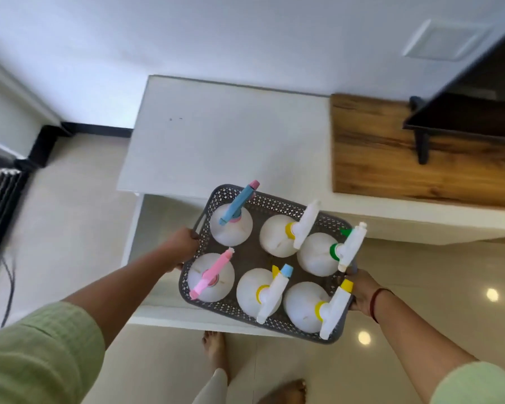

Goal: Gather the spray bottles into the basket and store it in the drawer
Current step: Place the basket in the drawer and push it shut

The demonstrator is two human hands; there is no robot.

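Observation:
A grey perforated basket (270, 207) hangs in the air over an open white drawer (161, 228). Several white spray bottles stand upright inside it, among them one with a blue trigger (231, 225), one with a pink trigger (212, 277) and one with a green collar (321, 253). My left hand (184, 246) grips the basket's left handle. My right hand (362, 291) grips its right handle. The drawer is pulled out from a white cabinet (225, 135), and its inside looks bare where visible.
A wooden top (391, 161) lies right of the cabinet, with a dark screen on a stand (478, 112) over it. My bare feet (213, 348) stand on glossy floor tiles below the drawer front. A dark radiator and cable are at far left.

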